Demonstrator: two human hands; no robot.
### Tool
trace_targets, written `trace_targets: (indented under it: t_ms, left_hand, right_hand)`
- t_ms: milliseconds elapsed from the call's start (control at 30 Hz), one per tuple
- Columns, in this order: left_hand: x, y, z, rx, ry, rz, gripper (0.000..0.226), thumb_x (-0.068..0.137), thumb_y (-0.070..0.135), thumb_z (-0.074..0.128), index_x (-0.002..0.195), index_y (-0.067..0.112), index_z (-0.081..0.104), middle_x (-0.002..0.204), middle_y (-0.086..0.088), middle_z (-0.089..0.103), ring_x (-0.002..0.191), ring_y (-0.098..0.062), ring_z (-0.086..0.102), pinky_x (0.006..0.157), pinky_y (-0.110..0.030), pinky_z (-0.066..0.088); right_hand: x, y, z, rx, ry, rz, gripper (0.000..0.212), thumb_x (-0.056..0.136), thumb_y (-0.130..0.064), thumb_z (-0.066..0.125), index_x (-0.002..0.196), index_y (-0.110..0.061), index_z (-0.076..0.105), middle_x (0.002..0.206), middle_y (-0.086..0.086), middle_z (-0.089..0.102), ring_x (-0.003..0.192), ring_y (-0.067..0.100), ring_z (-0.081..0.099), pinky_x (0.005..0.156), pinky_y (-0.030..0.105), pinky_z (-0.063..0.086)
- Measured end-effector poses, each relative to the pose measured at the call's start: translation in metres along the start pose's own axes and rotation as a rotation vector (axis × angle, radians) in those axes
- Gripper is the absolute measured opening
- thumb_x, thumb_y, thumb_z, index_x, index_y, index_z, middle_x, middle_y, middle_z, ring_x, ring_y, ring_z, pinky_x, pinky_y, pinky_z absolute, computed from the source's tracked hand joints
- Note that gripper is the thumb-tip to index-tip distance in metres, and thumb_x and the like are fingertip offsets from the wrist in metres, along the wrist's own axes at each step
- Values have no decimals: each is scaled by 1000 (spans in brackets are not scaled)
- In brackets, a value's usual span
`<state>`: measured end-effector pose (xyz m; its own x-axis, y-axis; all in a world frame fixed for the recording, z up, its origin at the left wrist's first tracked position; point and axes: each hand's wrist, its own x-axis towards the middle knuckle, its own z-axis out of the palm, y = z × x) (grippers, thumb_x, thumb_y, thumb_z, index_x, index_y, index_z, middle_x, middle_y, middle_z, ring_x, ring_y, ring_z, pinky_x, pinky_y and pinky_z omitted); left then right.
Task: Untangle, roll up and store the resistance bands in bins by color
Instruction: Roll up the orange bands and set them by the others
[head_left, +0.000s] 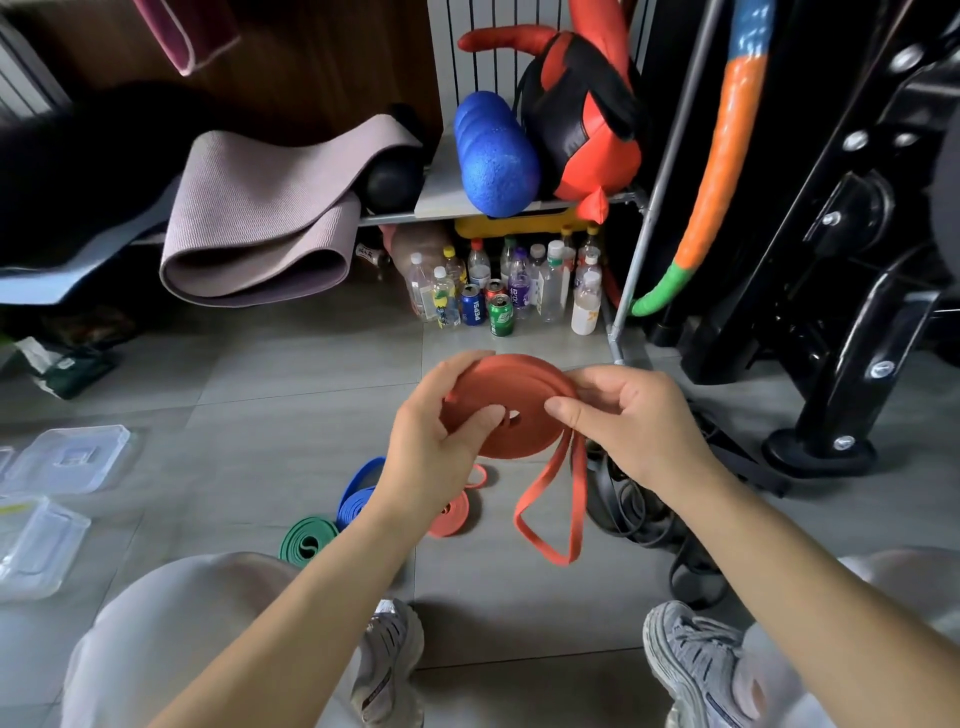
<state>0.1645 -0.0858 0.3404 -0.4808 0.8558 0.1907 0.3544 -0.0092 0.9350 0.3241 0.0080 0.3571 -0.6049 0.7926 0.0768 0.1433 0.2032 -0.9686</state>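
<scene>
An orange-red resistance band (511, 410) is wound into a flat coil held in the air between both hands, with a loose loop hanging down from it toward the floor. My left hand (441, 441) grips the coil's left side, thumb on its face. My right hand (628, 415) pinches the coil's right edge where the loose tail leaves. On the floor below lie a rolled blue band (358, 493), a rolled green band (306, 538), a second rolled orange-red band (452, 514) and a tangle of black bands (623, 499).
Clear plastic bins (72, 457) and lids lie at the left on the grey tile floor. Bottles and cans (498, 286) stand under a shelf holding a folded mat (260, 218) and blue foam roller (493, 150). A black machine frame (831, 312) stands right. My shoes (691, 660) are below.
</scene>
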Motion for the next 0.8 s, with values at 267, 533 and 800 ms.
trace_targets:
  t_ms: [267,533,800]
  left_hand:
    - [-7,4,2,520,-151,266,41,86,22,62,127,25,55,113,9,61,100,-11,57,81,-23,48]
    - [0,4,0,465,-371,8,25,79,18,70,93,34,56,80,20,59,77,-9,59,68,-16,44]
    - [2,8,-5,154,-208,-32,36,81,4,68,83,38,57,82,10,69,72,-7,64,70,-23,52]
  right_hand:
    - [0,9,6,-308,-83,-29,17,79,-12,74,95,-18,74,85,-7,74,76,-1,67,74,17,52]
    - [-3,14,6,-432,-149,-68,14,79,-15,73,88,-26,74,74,-8,73,70,7,67,71,38,54]
    - [0,11,-3,-48,-94,8,29,75,-6,75,86,-31,69,83,-11,74,81,7,70,76,22,54]
